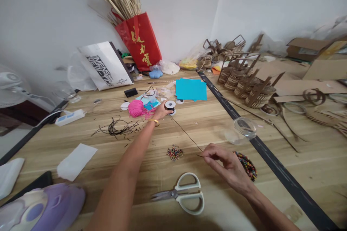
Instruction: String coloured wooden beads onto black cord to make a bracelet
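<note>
My left hand [162, 110] reaches forward and is closed around a white spool [170, 105] wound with black cord. From the spool a dark cord [187, 134] runs taut toward me. My right hand [226, 166] pinches its free end between thumb and fingertips. Between the hands, a small pile of coloured beads [175, 152] lies on the wooden table [130, 158]. White-handled scissors [181, 194] rest nearer to me, blades pointing left. A string of coloured beads [247, 166] lies partly hidden behind my right hand.
Pink yarn [136, 108], cut black cords [116, 127] and blue sheets [191, 89] lie around the spool. Small woven baskets [245, 83] and a clear round container [245, 127] stand to the right. A power strip [69, 117] and a purple-and-white appliance [51, 205] are on the left.
</note>
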Motion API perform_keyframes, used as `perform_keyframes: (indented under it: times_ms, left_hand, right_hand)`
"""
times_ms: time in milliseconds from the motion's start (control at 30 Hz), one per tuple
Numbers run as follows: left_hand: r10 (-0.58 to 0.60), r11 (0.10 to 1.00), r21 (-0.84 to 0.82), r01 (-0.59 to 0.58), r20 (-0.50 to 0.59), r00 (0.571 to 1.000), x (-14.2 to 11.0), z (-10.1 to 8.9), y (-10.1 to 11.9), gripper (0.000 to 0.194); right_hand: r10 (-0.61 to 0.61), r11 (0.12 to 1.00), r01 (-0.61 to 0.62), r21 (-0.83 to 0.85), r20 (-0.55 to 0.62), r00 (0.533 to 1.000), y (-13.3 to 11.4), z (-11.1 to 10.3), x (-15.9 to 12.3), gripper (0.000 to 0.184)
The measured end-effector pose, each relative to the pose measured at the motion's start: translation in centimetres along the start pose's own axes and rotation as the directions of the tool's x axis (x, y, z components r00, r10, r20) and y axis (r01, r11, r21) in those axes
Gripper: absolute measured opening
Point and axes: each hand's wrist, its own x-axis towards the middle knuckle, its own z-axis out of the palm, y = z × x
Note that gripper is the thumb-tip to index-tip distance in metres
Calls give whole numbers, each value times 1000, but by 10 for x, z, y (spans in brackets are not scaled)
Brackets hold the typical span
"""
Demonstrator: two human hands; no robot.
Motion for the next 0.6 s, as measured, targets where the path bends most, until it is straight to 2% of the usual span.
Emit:
perform_keyframes:
  times_ms: [133,333,600]
  left_hand:
    - [2,999,38,-2,5,1000,0,1,-1,65]
    - [-9,996,87,11,-22,1000,-4,4,2,73]
    - [-17,996,89,16,6,1000,-7,4,-2,91]
  right_hand:
    - [88,996,-87,-6,35,996,6,5,-11,19]
    - [210,978,-209,-21,97,973,15,13,-27,24]
    - [319,940,-294,-174,134,938,19,-4,-43,25]
